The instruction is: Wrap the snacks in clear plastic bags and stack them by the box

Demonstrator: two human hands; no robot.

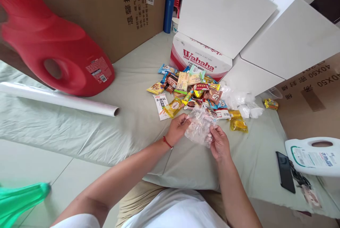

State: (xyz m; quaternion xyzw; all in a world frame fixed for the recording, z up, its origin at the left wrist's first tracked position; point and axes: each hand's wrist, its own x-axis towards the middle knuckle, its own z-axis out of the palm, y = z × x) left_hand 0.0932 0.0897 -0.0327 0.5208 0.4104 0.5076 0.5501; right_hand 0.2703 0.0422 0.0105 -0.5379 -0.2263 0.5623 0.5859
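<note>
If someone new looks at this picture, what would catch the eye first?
Probably the big red jug at the upper left. Next, the colourful pile of snack packets in the middle, and just below it the left hand and right hand holding a clear plastic bag.

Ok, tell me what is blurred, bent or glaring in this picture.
Head view: the red jug at upper left and the green thing at lower left are smeared; the snacks are sharp; the clear bag between the left hand and right hand is slightly soft. Head view: wide-lens bending at the edges, even light, faint shadows, no strong glare.
</note>
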